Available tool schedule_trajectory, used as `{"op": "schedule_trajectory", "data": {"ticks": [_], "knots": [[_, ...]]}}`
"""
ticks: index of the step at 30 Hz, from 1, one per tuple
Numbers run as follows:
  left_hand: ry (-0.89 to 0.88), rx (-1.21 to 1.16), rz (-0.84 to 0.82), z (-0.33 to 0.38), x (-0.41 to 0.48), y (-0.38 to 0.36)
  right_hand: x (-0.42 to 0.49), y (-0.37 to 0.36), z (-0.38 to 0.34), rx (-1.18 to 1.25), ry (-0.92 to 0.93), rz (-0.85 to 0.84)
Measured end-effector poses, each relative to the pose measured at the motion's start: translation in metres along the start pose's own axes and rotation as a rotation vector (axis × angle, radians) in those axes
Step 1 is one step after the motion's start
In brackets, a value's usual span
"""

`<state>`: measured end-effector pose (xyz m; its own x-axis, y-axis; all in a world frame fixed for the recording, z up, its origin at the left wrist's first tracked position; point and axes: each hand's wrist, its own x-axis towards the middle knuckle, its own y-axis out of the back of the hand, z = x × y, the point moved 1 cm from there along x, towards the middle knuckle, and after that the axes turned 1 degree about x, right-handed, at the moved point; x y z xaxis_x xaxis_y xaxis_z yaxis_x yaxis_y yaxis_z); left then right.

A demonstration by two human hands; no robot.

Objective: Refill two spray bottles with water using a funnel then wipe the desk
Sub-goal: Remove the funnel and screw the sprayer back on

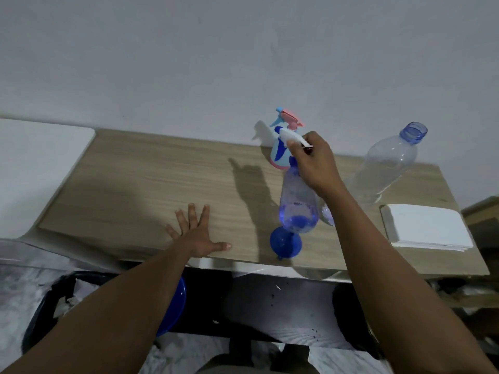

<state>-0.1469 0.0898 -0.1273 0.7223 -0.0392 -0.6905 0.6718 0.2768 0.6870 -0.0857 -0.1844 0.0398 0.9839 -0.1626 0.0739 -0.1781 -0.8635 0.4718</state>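
A clear blue spray bottle (297, 203) stands on the wooden desk (140, 184) with a little water in its base. My right hand (314, 160) grips its white spray head from above. Behind it, against the wall, stands a light-blue and pink spray bottle (280, 147). A blue funnel (285, 242) lies on the desk near the front edge, just in front of the clear bottle. A large uncapped clear water bottle (388, 166) stands to the right. My left hand (198, 233) rests flat on the desk with fingers spread, holding nothing.
A stack of white paper napkins (426, 226) sits at the desk's right end. A white surface (37, 163) adjoins the desk on the left. Below the front edge are a dark bin (64, 298) and a blue bowl (175, 306).
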Motion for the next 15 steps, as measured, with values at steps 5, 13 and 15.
{"op": "schedule_trajectory", "data": {"ticks": [5,13,15], "knots": [[-0.013,-0.017,0.003,-0.001,0.001,0.000,0.045,-0.031,-0.015,-0.146,0.124,-0.070],[-0.003,-0.034,0.002,0.001,0.003,0.001,0.109,-0.099,-0.016,-0.216,0.118,-0.103],[0.005,-0.035,0.006,0.001,0.004,0.002,0.122,-0.112,-0.015,-0.224,0.119,-0.105]]}}
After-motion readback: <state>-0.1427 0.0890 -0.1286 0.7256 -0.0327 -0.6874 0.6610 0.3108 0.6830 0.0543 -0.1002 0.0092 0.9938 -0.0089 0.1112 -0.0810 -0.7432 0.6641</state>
